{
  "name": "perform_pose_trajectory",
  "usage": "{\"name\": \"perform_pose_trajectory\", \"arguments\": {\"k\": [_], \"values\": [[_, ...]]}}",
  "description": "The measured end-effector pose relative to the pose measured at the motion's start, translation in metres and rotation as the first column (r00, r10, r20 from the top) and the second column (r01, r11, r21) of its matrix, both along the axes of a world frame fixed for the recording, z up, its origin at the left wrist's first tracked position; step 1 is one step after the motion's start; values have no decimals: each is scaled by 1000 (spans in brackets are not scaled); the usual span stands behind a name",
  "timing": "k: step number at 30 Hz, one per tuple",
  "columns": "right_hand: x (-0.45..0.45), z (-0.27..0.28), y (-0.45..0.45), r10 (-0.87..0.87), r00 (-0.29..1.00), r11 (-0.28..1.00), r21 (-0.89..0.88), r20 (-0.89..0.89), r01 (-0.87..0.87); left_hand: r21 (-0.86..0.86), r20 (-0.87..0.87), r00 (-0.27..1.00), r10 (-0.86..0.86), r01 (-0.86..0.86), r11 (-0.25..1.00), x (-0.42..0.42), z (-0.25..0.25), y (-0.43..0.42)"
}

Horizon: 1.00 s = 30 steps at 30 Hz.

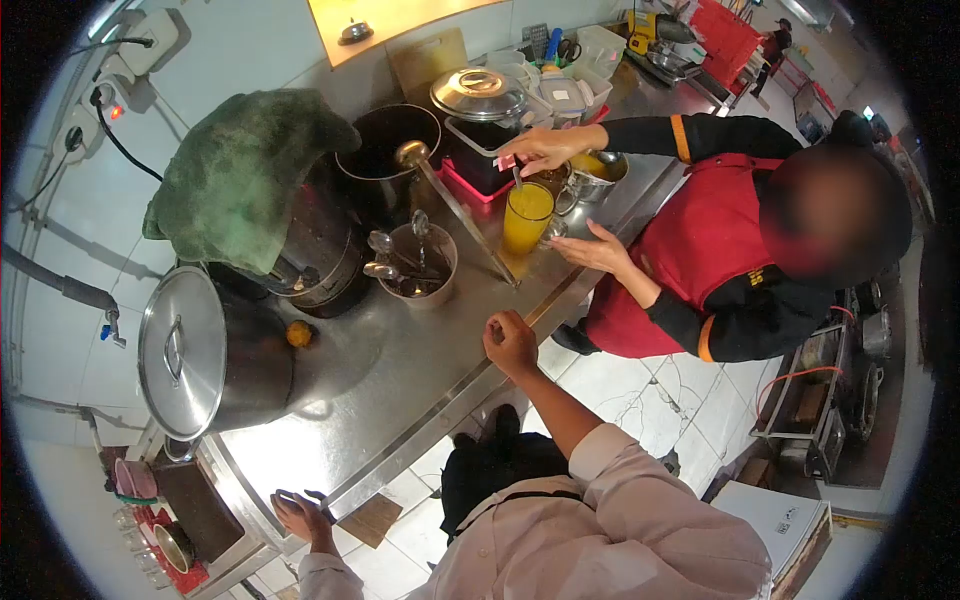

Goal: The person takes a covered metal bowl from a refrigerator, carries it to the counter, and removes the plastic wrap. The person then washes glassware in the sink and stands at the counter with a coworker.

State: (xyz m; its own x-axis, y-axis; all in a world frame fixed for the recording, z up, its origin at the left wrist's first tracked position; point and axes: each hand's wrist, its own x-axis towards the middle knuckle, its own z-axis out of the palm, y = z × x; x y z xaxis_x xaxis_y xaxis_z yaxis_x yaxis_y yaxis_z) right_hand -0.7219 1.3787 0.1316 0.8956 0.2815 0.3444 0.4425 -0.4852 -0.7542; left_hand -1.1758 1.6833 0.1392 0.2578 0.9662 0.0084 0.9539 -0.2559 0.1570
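My right hand hovers by the counter's front edge, its fingers curled into a loose fist with nothing visible in it. Lower left, my left hand is at the counter corner, fingers bent around a small dark object that I cannot make out. Beyond my right hand stands a glass of orange-yellow juice. A co-worker's hand is above it with a small red-and-white item, and their other hand is open beside the glass. A long-handled ladle slants across the counter nearby.
On the steel counter stand a large lidded pot, a green cloth over a dark vessel, a deep pot, a container of spoons and an orange fruit. The co-worker stands at right.
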Motion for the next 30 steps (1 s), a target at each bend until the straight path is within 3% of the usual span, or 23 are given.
{"name": "perform_pose_trajectory", "arguments": {"k": [3, 5, 8, 12, 15, 30], "values": [[1, -1, 0, -5, 1000, 1000, -4, 20, 5, 14, -91, 994, 55, -54, 998, 1, -2, 0], [-1, 2, -1, -2, 1000, 1000, -4, -2, 2, 40, 102, 995, 8, -12, 999, -9, -10, 3], [0, 5, -2, -2, 1000, 1000, -11, -11, 1, 55, 139, 990, 12, -19, 998, -11, -15, 4], [2, -7, 3, -34, 995, 999, 19, 97, 33, 8, 88, 995, 44, -45, 999, -8, -12, 4], [1, -1, -1, -2, 1000, 1000, 14, 8, 2, 80, 92, 995, 35, -42, 996, -15, -24, 8], [1, -3, 2, -4, 1000, 1000, -3, -14, 4, 57, 55, 998, -3, 0, 998, -15, -21, 9]]}}
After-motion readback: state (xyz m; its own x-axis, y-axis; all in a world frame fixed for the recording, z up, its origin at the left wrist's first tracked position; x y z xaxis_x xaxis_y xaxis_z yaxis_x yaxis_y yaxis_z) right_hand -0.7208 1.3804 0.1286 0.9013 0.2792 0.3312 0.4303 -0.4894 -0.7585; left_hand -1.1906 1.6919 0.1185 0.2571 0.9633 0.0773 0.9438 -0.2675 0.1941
